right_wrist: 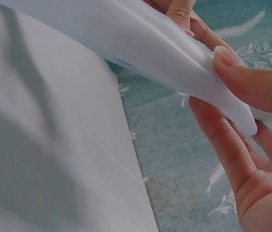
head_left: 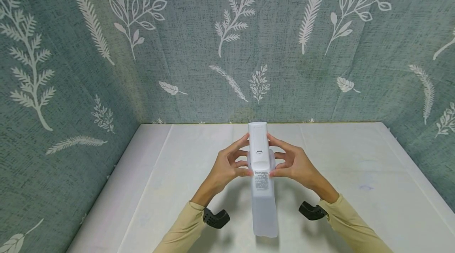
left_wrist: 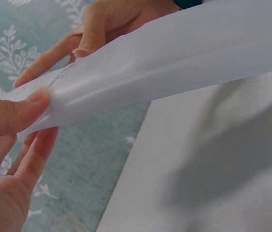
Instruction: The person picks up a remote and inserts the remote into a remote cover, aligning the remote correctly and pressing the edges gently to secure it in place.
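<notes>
A white remote control stands lengthwise in the middle of the head view, a battery cover outline and small latch showing on it. Its lower end meets a frosted plastic sleeve with printed text near the mouth, which hangs down toward me. From the left side, my left hand pinches the sleeve's mouth between thumb and fingers. Opposite it, my right hand pinches the other edge the same way. In the left wrist view, the left thumb presses on the sleeve, with fingers underneath; the right wrist view mirrors this.
Beneath the hands spreads a white-covered table, with shadows of the arms and sleeve on it. A green leaf-patterned cloth rises along the back and sides. Dark wrist-worn devices stick out from both cuffs.
</notes>
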A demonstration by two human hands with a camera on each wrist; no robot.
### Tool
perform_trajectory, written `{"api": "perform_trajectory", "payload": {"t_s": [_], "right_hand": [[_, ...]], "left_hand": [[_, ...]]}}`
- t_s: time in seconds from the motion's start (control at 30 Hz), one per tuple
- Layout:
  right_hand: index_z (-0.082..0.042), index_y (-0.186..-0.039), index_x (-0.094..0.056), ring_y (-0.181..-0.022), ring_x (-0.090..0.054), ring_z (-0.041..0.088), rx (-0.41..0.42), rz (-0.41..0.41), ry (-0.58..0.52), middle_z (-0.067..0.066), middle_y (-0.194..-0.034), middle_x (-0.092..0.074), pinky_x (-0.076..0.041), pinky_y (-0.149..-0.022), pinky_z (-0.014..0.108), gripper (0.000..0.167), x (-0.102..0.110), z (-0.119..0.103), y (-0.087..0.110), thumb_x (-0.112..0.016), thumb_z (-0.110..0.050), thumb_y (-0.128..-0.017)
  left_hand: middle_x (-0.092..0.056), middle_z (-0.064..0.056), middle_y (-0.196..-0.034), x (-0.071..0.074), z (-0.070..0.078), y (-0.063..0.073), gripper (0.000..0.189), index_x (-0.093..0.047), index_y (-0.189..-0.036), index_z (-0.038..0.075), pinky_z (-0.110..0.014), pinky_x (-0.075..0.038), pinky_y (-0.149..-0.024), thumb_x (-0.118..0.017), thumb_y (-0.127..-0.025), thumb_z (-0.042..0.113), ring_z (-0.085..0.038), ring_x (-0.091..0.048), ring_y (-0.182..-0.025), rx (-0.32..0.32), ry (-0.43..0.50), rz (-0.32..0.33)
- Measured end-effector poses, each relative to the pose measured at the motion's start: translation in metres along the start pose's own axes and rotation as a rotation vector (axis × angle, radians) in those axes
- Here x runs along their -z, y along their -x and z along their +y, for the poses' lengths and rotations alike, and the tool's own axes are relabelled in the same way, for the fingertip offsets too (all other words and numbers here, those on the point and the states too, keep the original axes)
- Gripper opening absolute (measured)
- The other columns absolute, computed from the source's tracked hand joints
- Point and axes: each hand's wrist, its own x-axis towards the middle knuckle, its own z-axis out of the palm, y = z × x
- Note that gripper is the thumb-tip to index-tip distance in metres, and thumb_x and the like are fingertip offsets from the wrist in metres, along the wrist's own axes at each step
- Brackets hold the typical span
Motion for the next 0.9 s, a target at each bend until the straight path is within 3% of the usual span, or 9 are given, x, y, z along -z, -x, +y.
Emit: {"api": "perform_trajectory", "payload": {"t_s": [0.9], "right_hand": [[-0.009,-0.148,-0.031,-0.109,-0.059,0.029,-0.007,0.005,-0.024,0.02,-0.142,-0.035,-0.057,-0.076,0.044,0.091,0.0007,0.0002,0.0006,-0.076,0.011,-0.071]], "left_hand": [[-0.046,-0.011,-0.138,-0.0014,-0.0002,0.0001,0.092,-0.043,-0.143,0.017,-0.04,-0.056,-0.083,-0.07,-0.065,-0.025,-0.029,-0.054,-0.108,0.006,0.038,0.019]]}}
